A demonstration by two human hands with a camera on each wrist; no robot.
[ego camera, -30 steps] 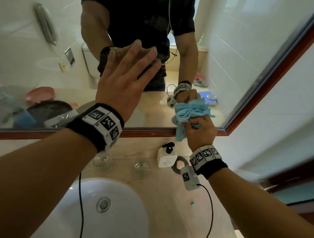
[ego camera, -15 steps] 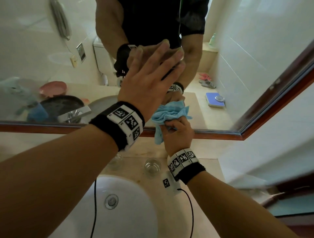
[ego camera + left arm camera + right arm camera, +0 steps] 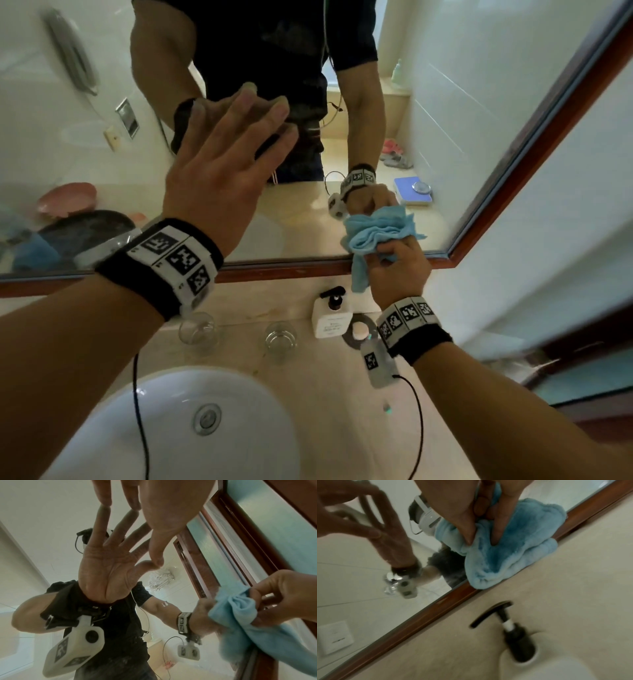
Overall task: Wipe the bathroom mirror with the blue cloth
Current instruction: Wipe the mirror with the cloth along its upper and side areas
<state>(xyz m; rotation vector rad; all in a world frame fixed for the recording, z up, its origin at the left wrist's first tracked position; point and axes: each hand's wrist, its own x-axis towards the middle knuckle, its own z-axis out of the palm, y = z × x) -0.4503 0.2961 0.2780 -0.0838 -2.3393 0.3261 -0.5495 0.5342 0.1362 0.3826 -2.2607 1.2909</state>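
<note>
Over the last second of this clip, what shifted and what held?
The right hand, gripping the bunched blue cloth, swept left along the mirror's lower edge, then back right to near the bottom right corner. The left hand stayed flat on the glass, fingers spread. Grip on the cloth unchanged; soap bottle, two glasses and sink did not move.

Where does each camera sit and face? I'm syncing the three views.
Head: on the head, looking down at mirror, sink; both forearms, hands show.
Left wrist: under the left hand, facing the glass; its fingertips touch their reflection.
Right wrist: under the right hand, facing the frame and pump bottle.
Shared: all show the cloth.
</note>
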